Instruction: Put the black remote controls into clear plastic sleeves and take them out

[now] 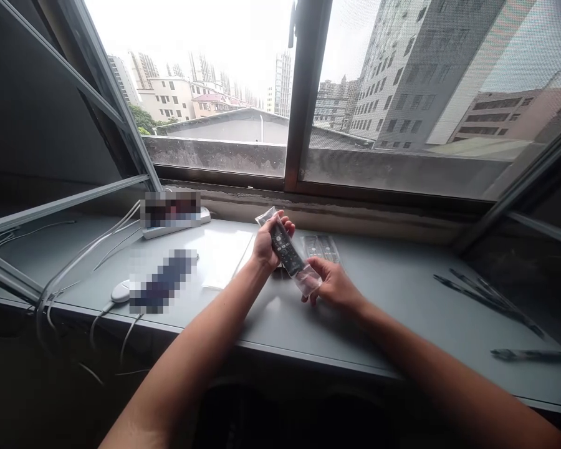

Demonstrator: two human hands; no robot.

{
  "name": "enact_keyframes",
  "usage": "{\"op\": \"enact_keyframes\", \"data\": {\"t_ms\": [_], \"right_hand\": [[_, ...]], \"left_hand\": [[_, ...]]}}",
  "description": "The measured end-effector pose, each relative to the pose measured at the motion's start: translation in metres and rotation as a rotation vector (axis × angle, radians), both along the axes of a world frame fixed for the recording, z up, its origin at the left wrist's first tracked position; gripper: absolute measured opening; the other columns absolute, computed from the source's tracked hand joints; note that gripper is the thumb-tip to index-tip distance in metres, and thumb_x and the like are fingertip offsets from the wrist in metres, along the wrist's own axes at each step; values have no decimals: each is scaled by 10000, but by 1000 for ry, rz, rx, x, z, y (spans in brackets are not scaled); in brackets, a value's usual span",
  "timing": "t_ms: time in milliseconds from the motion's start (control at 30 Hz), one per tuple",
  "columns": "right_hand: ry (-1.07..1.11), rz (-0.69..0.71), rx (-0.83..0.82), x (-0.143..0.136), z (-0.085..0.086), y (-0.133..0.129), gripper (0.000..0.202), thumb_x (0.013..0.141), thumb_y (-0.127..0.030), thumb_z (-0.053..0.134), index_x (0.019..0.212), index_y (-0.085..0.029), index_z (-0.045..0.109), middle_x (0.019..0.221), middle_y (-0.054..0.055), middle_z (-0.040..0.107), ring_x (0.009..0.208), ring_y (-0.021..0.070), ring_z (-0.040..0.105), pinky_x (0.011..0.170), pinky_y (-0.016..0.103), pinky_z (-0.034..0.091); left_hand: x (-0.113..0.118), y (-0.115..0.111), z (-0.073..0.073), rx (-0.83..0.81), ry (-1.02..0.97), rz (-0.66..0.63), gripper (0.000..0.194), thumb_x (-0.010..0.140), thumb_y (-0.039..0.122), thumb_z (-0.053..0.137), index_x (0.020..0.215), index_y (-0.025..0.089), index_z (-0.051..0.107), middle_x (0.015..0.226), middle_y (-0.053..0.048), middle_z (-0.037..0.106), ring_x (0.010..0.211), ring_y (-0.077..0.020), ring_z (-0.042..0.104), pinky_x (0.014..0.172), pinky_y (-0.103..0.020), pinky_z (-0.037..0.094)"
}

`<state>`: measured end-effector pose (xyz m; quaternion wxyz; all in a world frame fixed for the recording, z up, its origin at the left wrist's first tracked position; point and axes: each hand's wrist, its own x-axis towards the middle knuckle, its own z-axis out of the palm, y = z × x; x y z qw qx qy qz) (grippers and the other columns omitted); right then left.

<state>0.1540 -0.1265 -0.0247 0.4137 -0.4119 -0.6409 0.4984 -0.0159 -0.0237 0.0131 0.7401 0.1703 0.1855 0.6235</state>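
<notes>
A dark remote control (286, 249) is held above the desk (393, 299), near its middle. The remote control is enclosed in a clear bag (311, 282) and is tilted, with its upper end directed toward the window (215, 143) and to the left. Its button face is exposed to view through the film.

The upper part of the bagged remote control is gripped by the left hand (267, 244); the thumb is laid over the front and the fingers are curled around the far edge. The loose lower end of the clear bag is pinched between the thumb and fingers of the right hand (331, 282).

Further dark items with buttons (321, 247), also covered in clear film, are laid flat on the desk just behind the right hand. White sheets (225, 257) are placed to the left of the left hand. Farther left, a white base (177, 227) is partly masked by pixelation, as is a dark blue item (163, 284). A white rounded device (120, 292) is positioned beside the latter, with a cable attached. More cables (75, 262) are routed over the left front edge. At the right, dark slender items (486, 299) are laid on the desk; their exact type cannot be determined.
</notes>
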Motion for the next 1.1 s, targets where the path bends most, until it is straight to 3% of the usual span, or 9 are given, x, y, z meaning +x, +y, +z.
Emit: {"op": "enact_keyframes", "data": {"t_ms": [233,400,633,733,833,900,967,1033,1100], "right_hand": [[11,-8,30,1,1,0,436,933,-523,812,1179,-179,706,912,61,753,654,219,779,496,305,616],[51,-125,24,4,2,2,427,912,-557,826,1057,-164,747,744,47,735,590,232,758,497,334,612],[109,-54,-49,4,2,2,443,937,-561,794,1107,-153,764,865,86,788,596,216,764,529,348,639],[207,0,-146,3,-1,5,345,912,-398,819,1160,-171,742,1091,134,812,819,276,829,671,408,698],[405,-9,-263,4,-2,9,369,879,-276,782,1232,-189,715,1194,139,811,1041,327,829,953,527,680],[494,-26,-294,5,-1,11,371,915,-316,742,1261,-185,721,1209,145,816,1114,327,812,1072,545,622],[486,14,-306,6,2,11,411,999,-485,667,1244,-167,754,1252,169,811,1180,334,785,1111,532,592],[416,105,-330,5,3,8,576,1023,-670,603,1202,-155,789,1258,190,810,1173,351,784,1093,532,594],[321,194,-364,4,4,4,590,970,-701,706,1171,-155,808,1204,189,824,1063,342,815,1035,527,621]], "left_hand": [[10,-12,-3,115,70,-130,171,936,141,745,1099,165,697,871,-35,749,729,-130,732,876,-311,643],[9,-15,0,161,96,-177,237,929,170,762,1159,168,703,914,-56,765,781,-153,748,925,-342,642],[-6,-1,6,133,-11,-24,339,957,121,670,1286,199,692,1020,-54,801,858,-153,777,970,-326,629],[-15,8,8,95,-61,76,328,963,104,641,1275,198,679,1011,-43,801,855,-133,782,952,-292,631],[-18,10,8,77,-66,105,336,950,104,653,1273,190,679,1001,-45,801,847,-135,788,935,-287,639],[-15,7,7,89,-42,55,338,945,116,676,1278,180,684,1013,-61,807,857,-154,796,944,-311,645],[-9,0,7,118,8,-51,322,951,144,707,1271,171,693,1046,-90,815,899,-190,806,973,-360,646],[-3,-9,5,165,75,-191,292,963,186,735,1252,165,705,1114,-128,819,974,-235,812,1017,-416,635],[3,-18,3,239,131,-328,279,978,225,748,1247,155,717,1212,-166,806,1051,-267,807,1061,-446,612]]}}
